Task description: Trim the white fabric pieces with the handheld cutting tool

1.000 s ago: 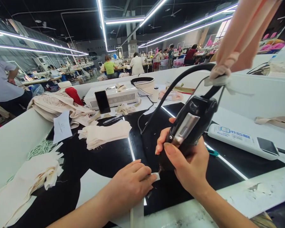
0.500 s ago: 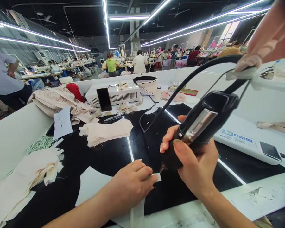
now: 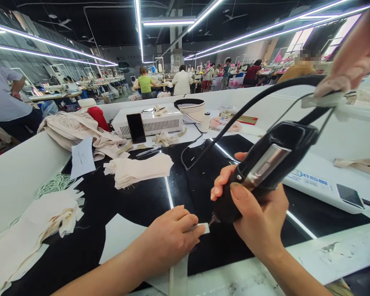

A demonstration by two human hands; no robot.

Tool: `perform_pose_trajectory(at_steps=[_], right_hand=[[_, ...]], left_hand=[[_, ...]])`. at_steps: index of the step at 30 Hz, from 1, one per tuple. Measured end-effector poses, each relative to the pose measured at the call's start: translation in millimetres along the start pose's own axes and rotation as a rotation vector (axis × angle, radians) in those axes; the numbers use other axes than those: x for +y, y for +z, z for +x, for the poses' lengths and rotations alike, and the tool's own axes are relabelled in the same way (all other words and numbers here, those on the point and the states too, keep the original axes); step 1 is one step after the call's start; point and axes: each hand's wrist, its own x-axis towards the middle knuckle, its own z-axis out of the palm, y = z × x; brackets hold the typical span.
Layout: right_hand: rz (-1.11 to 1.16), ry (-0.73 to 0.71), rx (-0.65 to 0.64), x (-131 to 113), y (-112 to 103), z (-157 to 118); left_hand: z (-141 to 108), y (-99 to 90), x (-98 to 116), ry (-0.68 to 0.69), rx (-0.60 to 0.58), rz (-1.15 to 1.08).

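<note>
My left hand (image 3: 172, 234) lies low over the work surface, its fingers pinching a narrow white strip (image 3: 206, 228) whose end sticks out past the fingertips. My right hand (image 3: 260, 218) is wrapped around a black corded hand tool (image 3: 265, 162) with a metal plate on its side. The tool tilts down to the left, its narrow tip (image 3: 213, 218) close to the strip's end; I cannot tell whether they touch. A thick black cord (image 3: 249, 102) loops from its upper end. Under my left forearm, a white sheet (image 3: 123, 234) rests on the black surface (image 3: 94, 213).
A stack of cream fabric pieces (image 3: 142, 169) lies ahead, another pile (image 3: 27, 234) at left. Behind stand a phone (image 3: 136, 128), a white vented box (image 3: 166, 123) and a round container (image 3: 193, 110). A white device (image 3: 320, 185) is at right. Above it, a blurred wrapped fitting (image 3: 323, 100) meets the cord.
My right hand and the tool have shifted slightly right, with the tip still near the strip. My left hand keeps its hold and has hardly moved.
</note>
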Motion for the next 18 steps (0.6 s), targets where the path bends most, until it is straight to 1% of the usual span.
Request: perform_pose_trajectory(at_steps=[4, 7, 10, 12, 18], right_hand=[[0.019, 0.006, -0.017, -2.5, -1.9, -5.3], [-0.018, 0.036, -0.011, -2.9, -1.9, -9.0], [-0.067, 0.029, 0.005, -2.9, -1.1, -9.7], [-0.085, 0.013, 0.002, -3.1, -0.9, -9.3], [-0.045, 0.019, -0.029, -6.2, -2.6, -10.8]], left_hand=[[1.5, 0.2, -0.1, -0.005, 0.0, 0.002], [2.4, 0.3, -0.3, 0.008, -0.021, 0.019], [2.7, -1.4, -0.1, 0.01, -0.01, 0.016], [2.0, -4.5, 0.1, -0.003, -0.001, -0.006], [-5.9, -18.3, 1.9, -0.032, -0.047, -0.078]])
